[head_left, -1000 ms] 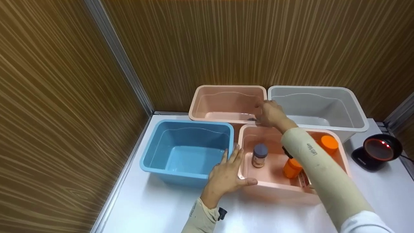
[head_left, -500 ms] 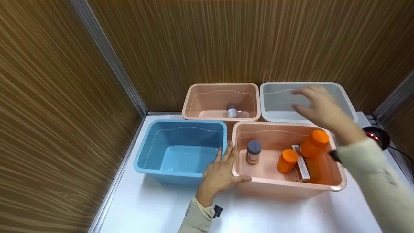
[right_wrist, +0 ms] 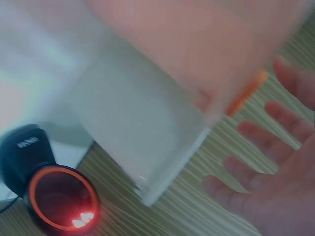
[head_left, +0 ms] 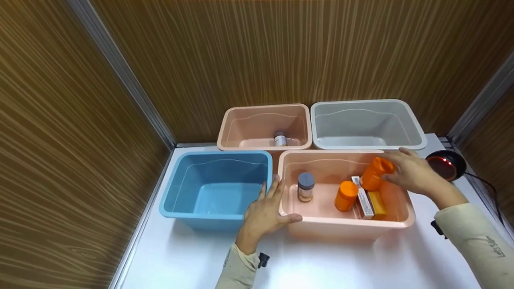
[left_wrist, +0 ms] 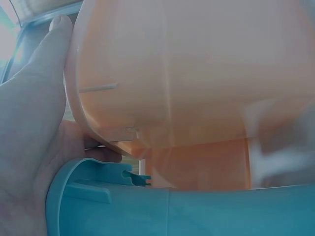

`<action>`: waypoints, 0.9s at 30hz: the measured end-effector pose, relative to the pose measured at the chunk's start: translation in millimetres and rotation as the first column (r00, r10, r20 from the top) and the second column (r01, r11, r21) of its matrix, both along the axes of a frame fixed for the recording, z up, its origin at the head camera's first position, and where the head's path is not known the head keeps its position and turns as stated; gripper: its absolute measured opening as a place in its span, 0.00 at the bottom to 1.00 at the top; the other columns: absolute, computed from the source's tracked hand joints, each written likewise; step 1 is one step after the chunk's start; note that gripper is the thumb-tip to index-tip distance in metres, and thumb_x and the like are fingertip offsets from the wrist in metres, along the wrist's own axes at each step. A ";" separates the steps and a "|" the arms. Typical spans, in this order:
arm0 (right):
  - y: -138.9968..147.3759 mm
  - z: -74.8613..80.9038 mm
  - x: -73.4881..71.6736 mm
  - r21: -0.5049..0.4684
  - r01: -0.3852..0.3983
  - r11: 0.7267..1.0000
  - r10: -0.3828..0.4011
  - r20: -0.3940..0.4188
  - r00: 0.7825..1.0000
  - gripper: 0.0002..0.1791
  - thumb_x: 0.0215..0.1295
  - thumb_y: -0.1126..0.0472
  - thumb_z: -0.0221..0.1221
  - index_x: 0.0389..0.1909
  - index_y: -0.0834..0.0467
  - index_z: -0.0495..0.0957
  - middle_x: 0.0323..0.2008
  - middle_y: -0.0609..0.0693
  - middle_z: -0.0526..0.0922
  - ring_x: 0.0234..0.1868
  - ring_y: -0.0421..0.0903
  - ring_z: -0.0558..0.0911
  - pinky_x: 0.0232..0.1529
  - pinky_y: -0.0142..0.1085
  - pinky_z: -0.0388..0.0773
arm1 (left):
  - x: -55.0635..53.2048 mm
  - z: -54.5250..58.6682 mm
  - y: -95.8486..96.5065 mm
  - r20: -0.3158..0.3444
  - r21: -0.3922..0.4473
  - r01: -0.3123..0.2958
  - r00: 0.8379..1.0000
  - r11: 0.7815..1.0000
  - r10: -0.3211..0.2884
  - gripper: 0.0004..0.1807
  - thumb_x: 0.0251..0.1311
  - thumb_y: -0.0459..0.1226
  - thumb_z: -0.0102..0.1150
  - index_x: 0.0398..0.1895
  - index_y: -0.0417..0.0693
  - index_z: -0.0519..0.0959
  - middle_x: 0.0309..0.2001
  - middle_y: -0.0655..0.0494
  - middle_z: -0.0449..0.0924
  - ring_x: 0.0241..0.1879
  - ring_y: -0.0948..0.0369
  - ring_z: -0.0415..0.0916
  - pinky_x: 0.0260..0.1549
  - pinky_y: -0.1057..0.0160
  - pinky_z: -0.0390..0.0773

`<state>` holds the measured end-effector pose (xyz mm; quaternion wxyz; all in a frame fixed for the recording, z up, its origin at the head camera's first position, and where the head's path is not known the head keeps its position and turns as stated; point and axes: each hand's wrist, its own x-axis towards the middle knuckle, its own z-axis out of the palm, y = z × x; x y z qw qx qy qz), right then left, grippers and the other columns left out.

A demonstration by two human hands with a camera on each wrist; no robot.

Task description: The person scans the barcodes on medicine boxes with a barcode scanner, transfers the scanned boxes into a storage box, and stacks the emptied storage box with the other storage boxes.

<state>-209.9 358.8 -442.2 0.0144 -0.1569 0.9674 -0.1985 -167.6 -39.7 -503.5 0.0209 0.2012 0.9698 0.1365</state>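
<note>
My left hand rests with spread fingers on the neighbouring rims of the blue bin and the front pink bin. At the pink bin's right end, my right hand reaches over the rim, fingers apart beside a large orange bottle; whether they touch it is hard to tell. The right wrist view has this hand with fingers extended and apart. Also in this bin are a smaller orange bottle, a grey-capped bottle, a white box and a yellow box.
Behind stand another pink bin, holding a white-labelled bottle, and a grey bin. A black scanner-like device with red lights and a cable stands at the right. Wood-patterned walls enclose the white table.
My right hand has left the rear pink bin, swung right past the grey bin and come down beside the large orange bottle. A white-labelled bottle now shows in the rear pink bin.
</note>
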 end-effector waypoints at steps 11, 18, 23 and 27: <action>3.2 -22.5 -15.3 -0.091 0.003 0.996 -0.006 -0.032 0.999 0.27 0.56 0.61 0.66 0.57 0.60 0.72 0.56 0.64 0.72 0.57 0.66 0.64 0.53 0.68 0.55 | 0.6 -1.3 -0.4 -0.015 0.016 0.004 1.000 1.000 -0.003 0.63 0.39 0.81 0.33 0.76 0.56 0.41 0.75 0.58 0.32 0.71 0.46 0.38 0.16 0.65 0.69; 13.4 -1.0 -1.2 -0.319 0.109 0.942 -0.115 0.001 0.993 0.27 0.59 0.59 0.65 0.60 0.54 0.71 0.53 0.60 0.75 0.51 0.58 0.74 0.49 0.52 0.72 | 1.0 -0.6 0.5 -0.024 0.036 0.007 1.000 0.999 -0.006 0.63 0.39 0.80 0.35 0.76 0.55 0.42 0.75 0.60 0.30 0.70 0.44 0.40 0.13 0.67 0.66; 28.7 24.5 17.8 -0.455 0.196 0.869 -0.220 0.000 0.976 0.28 0.58 0.57 0.66 0.61 0.51 0.72 0.45 0.51 0.80 0.38 0.40 0.80 0.31 0.28 0.76 | 0.7 -0.2 0.1 -0.005 0.016 -0.005 1.000 1.000 0.005 0.64 0.38 0.81 0.33 0.76 0.56 0.40 0.74 0.62 0.27 0.71 0.45 0.38 0.15 0.68 0.66; 40.6 36.3 31.9 -0.530 0.197 0.825 -0.288 -0.094 0.953 0.28 0.56 0.62 0.67 0.59 0.56 0.73 0.43 0.41 0.76 0.36 0.34 0.77 0.33 0.21 0.73 | 1.1 -0.3 -1.0 -0.006 0.014 -0.005 1.000 1.000 0.005 0.64 0.38 0.81 0.33 0.76 0.56 0.40 0.74 0.62 0.27 0.71 0.45 0.39 0.17 0.66 0.68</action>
